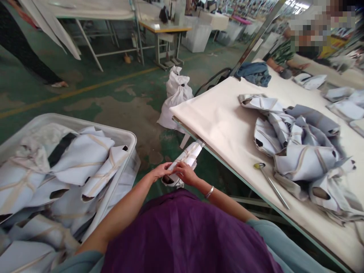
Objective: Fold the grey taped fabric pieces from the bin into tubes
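The left hand and right hand both grip a folded fabric piece, pale with tan seam strips. Each grip is closed, with the fingers pressed onto the cloth and the two hands just beside each other. The piece is held in front of the wearer's purple apron, above the floor and between the bin and the tabletop. A metal bangle is on the right wrist.

To the left, a white bin is packed with similar pieces, and its rim lies near the left forearm. To the right, the edge of a cream tabletop runs close to the right forearm. A loose pile of grey-white pieces lies on it, with a steel rod with a yellow end just beside the pile. A white sack stands on the floor at the table's corner. At the far end of the tabletop, a co-worker's arm reaches beside a blue cloth.
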A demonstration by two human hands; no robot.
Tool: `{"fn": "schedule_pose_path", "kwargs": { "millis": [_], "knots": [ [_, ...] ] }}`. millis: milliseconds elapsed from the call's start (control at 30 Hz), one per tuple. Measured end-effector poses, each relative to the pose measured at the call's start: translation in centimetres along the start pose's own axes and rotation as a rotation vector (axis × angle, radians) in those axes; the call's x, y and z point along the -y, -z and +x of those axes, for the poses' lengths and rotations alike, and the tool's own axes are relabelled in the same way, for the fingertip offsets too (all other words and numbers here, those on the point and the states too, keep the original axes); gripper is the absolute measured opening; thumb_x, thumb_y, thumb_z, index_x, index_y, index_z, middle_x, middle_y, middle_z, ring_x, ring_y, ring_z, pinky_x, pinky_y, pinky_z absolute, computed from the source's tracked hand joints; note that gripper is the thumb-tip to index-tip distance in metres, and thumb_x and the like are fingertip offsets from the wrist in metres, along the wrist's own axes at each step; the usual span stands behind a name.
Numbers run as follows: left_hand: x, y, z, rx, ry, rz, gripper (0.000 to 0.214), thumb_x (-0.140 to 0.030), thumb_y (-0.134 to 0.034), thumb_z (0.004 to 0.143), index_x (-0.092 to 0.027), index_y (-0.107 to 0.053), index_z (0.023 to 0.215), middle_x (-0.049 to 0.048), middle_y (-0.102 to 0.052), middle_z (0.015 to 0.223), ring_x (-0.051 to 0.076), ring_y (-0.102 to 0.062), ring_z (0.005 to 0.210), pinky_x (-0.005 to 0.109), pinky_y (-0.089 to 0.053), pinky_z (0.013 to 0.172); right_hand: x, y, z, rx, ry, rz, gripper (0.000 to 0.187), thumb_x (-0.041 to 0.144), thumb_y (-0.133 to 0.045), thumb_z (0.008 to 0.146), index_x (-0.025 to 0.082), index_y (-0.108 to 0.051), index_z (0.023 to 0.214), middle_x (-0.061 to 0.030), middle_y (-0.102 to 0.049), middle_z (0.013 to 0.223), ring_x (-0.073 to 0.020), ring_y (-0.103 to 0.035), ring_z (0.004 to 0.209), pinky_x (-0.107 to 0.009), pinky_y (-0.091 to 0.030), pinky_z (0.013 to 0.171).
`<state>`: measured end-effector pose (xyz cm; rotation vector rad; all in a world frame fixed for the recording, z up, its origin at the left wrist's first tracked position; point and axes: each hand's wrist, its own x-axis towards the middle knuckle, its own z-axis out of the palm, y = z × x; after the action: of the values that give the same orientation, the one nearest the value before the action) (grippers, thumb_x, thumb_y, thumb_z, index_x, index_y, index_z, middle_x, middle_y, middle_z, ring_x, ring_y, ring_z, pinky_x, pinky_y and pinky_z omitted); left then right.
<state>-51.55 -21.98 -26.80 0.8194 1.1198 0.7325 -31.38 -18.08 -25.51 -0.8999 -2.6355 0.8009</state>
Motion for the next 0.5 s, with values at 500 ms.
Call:
{"fn": "schedule_pose_path", "kwargs": {
  "millis": [500],
  "knots": [
    [2.5,-2.0,0.2,-0.38,-0.165,0.414,0.048,-0.034,-0.059,0.08,-0.014,-0.058,0.123,0.0116,-0.065,0.122,0.024,-0.061,0.111,0.036,-0.044,0.101,0.1,1.5,-3.6,0.133,0.189,-0.193,0.05,0.012,-0.049,0.089,0.028,-0.05,0.137,-0.0105,-0.049,0.138,-0.0241,-0.046,0.126,-0.046,-0.034,0.11]
  ]
}}
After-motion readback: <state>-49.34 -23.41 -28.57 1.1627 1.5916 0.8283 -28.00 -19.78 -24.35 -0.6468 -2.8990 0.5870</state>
